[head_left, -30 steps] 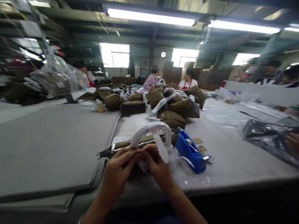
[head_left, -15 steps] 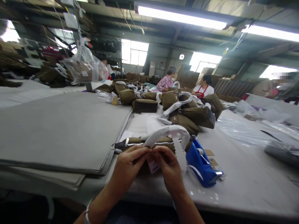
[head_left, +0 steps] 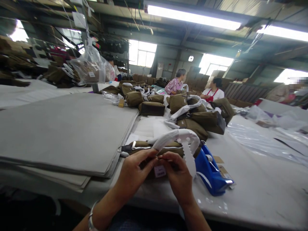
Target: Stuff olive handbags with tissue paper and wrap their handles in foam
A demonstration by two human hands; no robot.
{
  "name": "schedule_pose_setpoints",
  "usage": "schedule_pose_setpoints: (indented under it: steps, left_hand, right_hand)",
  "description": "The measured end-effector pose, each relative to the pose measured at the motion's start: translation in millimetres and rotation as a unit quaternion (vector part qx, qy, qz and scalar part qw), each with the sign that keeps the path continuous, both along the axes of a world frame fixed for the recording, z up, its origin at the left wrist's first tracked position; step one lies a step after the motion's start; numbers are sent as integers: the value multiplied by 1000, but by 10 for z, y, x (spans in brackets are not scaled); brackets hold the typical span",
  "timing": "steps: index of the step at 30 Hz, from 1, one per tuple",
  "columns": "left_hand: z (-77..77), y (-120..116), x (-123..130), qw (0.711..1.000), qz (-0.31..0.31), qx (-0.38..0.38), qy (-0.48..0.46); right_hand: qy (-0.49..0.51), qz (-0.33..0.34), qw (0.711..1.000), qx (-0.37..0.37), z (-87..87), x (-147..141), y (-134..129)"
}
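In front of me an olive-brown handbag (head_left: 172,150) stands on the table, its silver zipper (head_left: 144,147) along the top and its handle (head_left: 166,139) wrapped in white paper. My left hand (head_left: 137,170) is closed in a pinch at the near side of the bag. Fingertips of my right hand (head_left: 178,175) meet it there, closed too. What they pinch is small and hidden by the fingers. A pale printed tag (head_left: 160,171) hangs just below, between the hands. Right beside the bag lies a blue tape dispenser (head_left: 211,175).
Large grey sheets (head_left: 62,131) are stacked on the left. Behind the bag is a heap of similar bags (head_left: 192,128) with wrapped handles. Brown card tags (head_left: 223,171) lie by the dispenser, clear plastic (head_left: 260,138) to the right. Co-workers (head_left: 213,93) are in the background.
The view has shifted slightly, so things appear a little further right. Both hands keep pinching at the same spot, and the tag shows more fully between them.
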State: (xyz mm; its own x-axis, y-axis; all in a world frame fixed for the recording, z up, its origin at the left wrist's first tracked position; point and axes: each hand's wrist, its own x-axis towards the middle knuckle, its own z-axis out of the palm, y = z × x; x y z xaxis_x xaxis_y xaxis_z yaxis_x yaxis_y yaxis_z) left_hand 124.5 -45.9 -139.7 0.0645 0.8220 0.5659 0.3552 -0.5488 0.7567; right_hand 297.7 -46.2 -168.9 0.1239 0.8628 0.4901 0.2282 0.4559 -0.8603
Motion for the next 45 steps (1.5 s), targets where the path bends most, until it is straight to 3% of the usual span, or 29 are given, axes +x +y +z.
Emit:
schedule_pose_setpoints:
  steps: [13,21,27,31,35,38,41,43,45]
  left_hand:
    - [17,6,-32,999,-4,24,48]
    - [29,0,-2,995,-10,38,87]
    - [-61,67,42,998,-2,27,62]
    - [-109,133,13,997,9,51,64]
    - [-132,79,-109,996,40,63,56]
    - [-265,-56,-268,988,138,62,-21]
    - [-538,-148,-428,963,228,11,-146]
    - [-749,-122,-493,959,215,-61,-177]
    - [-933,-22,-501,970,146,-120,-150]
  right_hand:
    - [-117,-20,987,112,57,23,3]
    - [-248,-10,942,226,150,71,3]
    - [-281,3,929,239,172,79,51]
    - [-258,-7,942,213,143,96,79]
    - [-224,-75,952,196,62,289,-67]
    - [-184,-170,952,173,-75,559,-261]
    - [-125,-266,952,83,-262,815,-340]
    - [-82,-277,957,5,-393,917,-281]
    - [-55,-236,969,-52,-512,950,-161]
